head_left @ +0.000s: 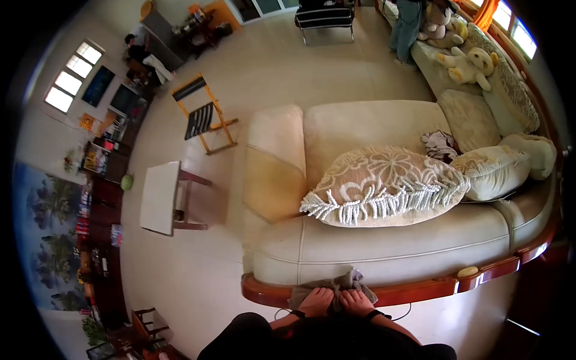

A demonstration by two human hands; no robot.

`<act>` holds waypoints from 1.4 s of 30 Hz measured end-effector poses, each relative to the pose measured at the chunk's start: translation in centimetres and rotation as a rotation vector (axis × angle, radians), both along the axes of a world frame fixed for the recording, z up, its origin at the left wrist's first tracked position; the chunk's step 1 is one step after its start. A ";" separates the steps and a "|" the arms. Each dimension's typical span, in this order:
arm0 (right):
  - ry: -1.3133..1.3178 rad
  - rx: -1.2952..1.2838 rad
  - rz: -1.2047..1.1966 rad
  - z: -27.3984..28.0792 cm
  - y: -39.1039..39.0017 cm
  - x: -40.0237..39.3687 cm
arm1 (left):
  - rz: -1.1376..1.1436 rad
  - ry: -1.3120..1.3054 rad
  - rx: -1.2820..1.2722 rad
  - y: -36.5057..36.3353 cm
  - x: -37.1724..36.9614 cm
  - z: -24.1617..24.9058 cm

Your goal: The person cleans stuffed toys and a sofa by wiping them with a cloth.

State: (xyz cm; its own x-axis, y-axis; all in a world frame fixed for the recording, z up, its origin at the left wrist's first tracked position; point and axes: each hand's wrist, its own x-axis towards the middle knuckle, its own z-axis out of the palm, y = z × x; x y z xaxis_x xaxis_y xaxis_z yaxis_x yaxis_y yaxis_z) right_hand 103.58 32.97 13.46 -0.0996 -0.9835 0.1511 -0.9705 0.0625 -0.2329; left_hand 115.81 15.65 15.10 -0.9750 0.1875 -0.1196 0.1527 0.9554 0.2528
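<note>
My left hand [316, 302] and my right hand [356, 302] rest side by side on a grey-brown cloth [347, 279] at the bottom centre. The cloth is bunched over the red-brown wooden rim [414, 293] of a beige sofa [384, 243]. Both hands have their fingers pressed down on the cloth, close together. A fringed, patterned cushion [384, 180] lies on the sofa beyond them. Further right on the rim is a small pale yellow oval object [467, 272].
A low white-topped table [160, 198] and a folding chair [200, 117] stand left. More cushions [492, 171], a crumpled cloth [440, 146] and plush toys [471, 66] lie on the sofa. One person [407, 30] stands at the top right, another [147, 57] at the upper left.
</note>
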 end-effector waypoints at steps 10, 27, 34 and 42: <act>-0.065 0.074 0.024 -0.9 0.3 -0.2 | -0.048 0.310 -0.187 -1.1 -0.2 -2.9; -0.079 0.000 0.002 -1.0 0.2 0.2 | 0.254 0.122 0.108 1.3 1.3 0.0; -0.117 0.047 -0.143 0.0 -0.3 1.7 | 0.329 0.360 0.139 2.4 4.7 -0.8; -0.045 0.103 -0.468 1.7 -2.8 7.0 | 0.122 0.369 -0.018 -1.3 7.1 -2.3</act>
